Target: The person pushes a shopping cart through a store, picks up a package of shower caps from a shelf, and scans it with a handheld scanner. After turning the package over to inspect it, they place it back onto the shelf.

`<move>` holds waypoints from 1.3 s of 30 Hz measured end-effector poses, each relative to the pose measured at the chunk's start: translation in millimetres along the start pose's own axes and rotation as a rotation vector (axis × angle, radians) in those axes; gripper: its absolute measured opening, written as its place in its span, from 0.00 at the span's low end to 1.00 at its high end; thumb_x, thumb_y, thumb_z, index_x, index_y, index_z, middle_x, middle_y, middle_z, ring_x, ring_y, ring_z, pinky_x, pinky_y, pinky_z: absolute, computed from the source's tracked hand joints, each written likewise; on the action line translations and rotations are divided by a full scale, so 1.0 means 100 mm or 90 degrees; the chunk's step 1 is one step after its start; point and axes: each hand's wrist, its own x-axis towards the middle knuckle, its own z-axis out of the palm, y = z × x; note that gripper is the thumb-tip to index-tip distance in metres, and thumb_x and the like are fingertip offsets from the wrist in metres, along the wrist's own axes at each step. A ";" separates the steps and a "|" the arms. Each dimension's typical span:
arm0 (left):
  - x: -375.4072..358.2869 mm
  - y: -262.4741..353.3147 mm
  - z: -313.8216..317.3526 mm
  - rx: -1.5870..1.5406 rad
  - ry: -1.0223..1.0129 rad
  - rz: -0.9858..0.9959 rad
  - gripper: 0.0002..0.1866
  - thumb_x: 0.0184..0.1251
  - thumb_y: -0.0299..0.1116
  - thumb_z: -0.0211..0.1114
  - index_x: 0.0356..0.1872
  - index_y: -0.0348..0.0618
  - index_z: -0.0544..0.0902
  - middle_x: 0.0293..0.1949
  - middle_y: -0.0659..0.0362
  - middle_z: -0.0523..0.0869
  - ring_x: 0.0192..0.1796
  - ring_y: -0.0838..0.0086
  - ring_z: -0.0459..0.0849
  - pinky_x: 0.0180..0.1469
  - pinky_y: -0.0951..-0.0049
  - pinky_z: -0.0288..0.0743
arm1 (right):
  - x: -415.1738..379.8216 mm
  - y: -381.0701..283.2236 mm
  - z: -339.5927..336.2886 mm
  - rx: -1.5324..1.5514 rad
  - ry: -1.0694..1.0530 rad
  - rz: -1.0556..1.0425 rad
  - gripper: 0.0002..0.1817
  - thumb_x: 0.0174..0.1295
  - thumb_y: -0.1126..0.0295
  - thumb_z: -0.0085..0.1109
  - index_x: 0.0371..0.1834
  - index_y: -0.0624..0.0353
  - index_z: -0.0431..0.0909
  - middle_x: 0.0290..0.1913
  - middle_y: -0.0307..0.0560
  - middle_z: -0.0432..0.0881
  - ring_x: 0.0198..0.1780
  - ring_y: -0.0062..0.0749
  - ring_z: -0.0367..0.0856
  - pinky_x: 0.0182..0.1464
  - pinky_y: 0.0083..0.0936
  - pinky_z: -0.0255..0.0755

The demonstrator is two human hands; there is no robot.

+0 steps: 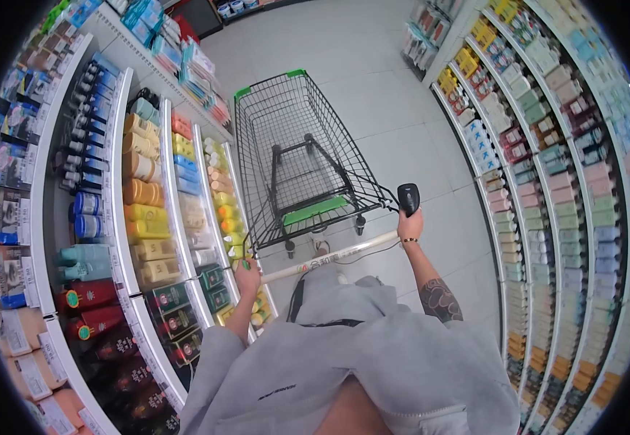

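The left hand (247,275) wraps its fingers around the handle bar (329,257) of the empty shopping cart (300,156), which stands in the aisle at twelve o'clock, while the right hand (409,223) grips a black scanner (408,197) above the bar's right end. With only one hand steering, the cart could swing toward nine o'clock and clip the bottles (144,217) on the close left shelves (123,239). The right shelves (540,188) at three o'clock stand farther off, and the tiled floor (373,80) ahead shows nothing in the way.

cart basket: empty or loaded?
Empty. Through the wire sides of the shopping cart only floor tiles and the cart's own frame show; no goods lie inside.
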 end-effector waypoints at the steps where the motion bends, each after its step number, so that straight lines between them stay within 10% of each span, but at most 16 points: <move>1: 0.03 0.02 0.06 -0.026 0.011 0.013 0.14 0.69 0.40 0.54 0.35 0.37 0.75 0.20 0.52 0.82 0.20 0.70 0.83 0.24 0.70 0.76 | 0.06 -0.02 0.02 -0.012 0.001 0.003 0.18 0.53 0.63 0.65 0.39 0.65 0.75 0.34 0.62 0.81 0.39 0.59 0.79 0.41 0.43 0.71; 19: 0.60 0.96 0.66 -0.118 -0.018 0.003 0.04 0.65 0.24 0.53 0.39 0.36 0.72 0.25 0.55 0.80 0.22 0.72 0.82 0.25 0.74 0.77 | 1.45 -0.92 0.47 -0.161 -0.033 -0.035 0.16 0.55 0.67 0.62 0.44 0.62 0.73 0.40 0.58 0.80 0.43 0.57 0.78 0.43 0.43 0.71; 39: 1.77 1.96 1.16 -0.117 0.023 -0.013 0.12 0.68 0.36 0.54 0.36 0.35 0.74 0.24 0.53 0.82 0.26 0.67 0.86 0.28 0.71 0.76 | 2.92 -1.56 1.38 -0.140 -0.061 -0.113 0.17 0.55 0.68 0.61 0.46 0.63 0.72 0.39 0.59 0.80 0.43 0.58 0.78 0.44 0.44 0.71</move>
